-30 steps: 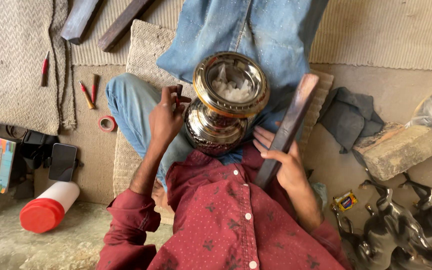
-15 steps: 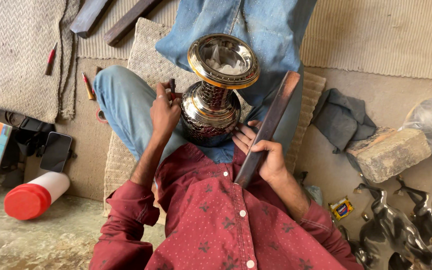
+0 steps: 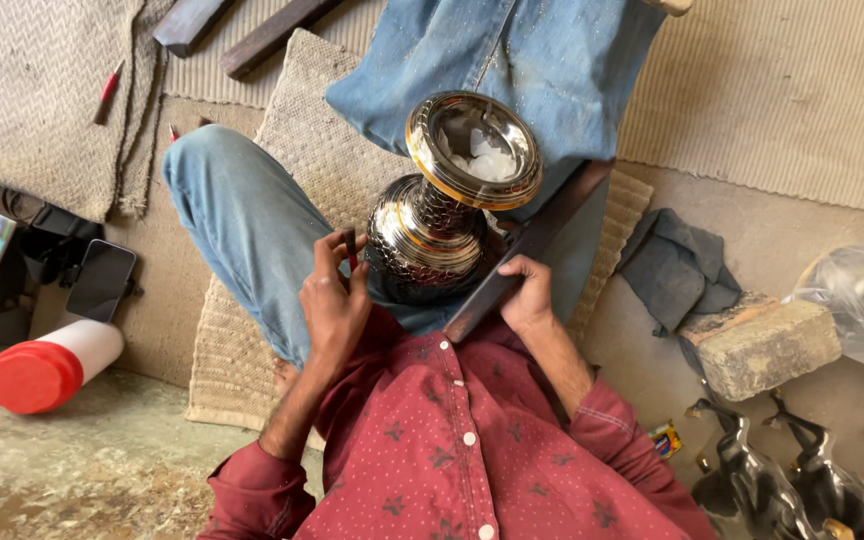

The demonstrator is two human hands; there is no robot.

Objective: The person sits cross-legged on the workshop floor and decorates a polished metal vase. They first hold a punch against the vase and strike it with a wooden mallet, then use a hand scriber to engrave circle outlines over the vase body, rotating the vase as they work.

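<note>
The shiny brass-rimmed metal vase [image 3: 444, 210] rests in my lap between my hands, its long axis tilted, wide mouth pointing away from me and up to the right. My left hand [image 3: 335, 300] pinches a small dark tool [image 3: 351, 246] right against its round belly, so that hand is nearer the work. My right hand [image 3: 524, 296] grips a long dark flat bar [image 3: 532, 243] just beside it.

One metal vase [image 3: 447, 205], one phone [image 3: 100, 280], one red-capped bottle [image 3: 47, 365], one brick [image 3: 760, 345], two wooden bars [image 3: 242, 28], two red pencils [image 3: 107, 88].
</note>
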